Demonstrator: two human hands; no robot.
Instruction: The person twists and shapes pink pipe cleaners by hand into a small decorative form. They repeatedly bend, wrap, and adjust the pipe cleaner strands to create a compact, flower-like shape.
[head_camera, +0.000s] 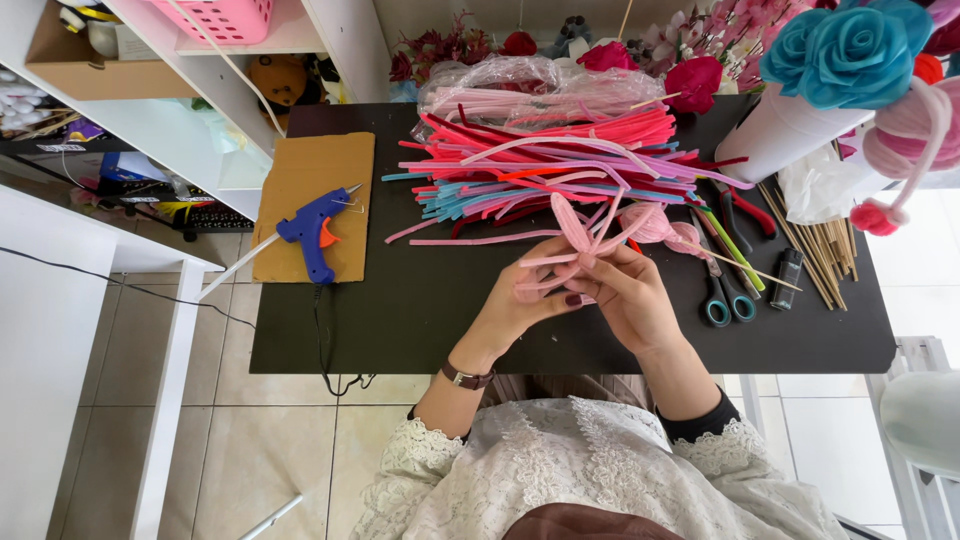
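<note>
Two hands meet over a black worktop where a crafter in a white lace top shapes pink pipe cleaners into looped petals. Across the far half of the worktop sprawls a heap of pipe cleaners in pink, red and blue, with a clear plastic bag of more behind it. A brown cardboard mat lies at the left side, a blue glue gun resting on it with its cord trailing off the near edge. To the right stand a white vase topped by a blue fabric rose, a bundle of thin wooden sticks, then teal-handled scissors and red-handled pliers.

The left hand, a watch on its wrist, has its fingers closed around the base of the pink looped flower; the right hand pinches the same piece just beside it, fingers shut on the stems. The flower is held above the worktop, in front of the heap. By the look of it, the petals are being gathered and bound; the next move likely calls for a tight twist at the base while both grips hold the loops from springing apart.
</note>
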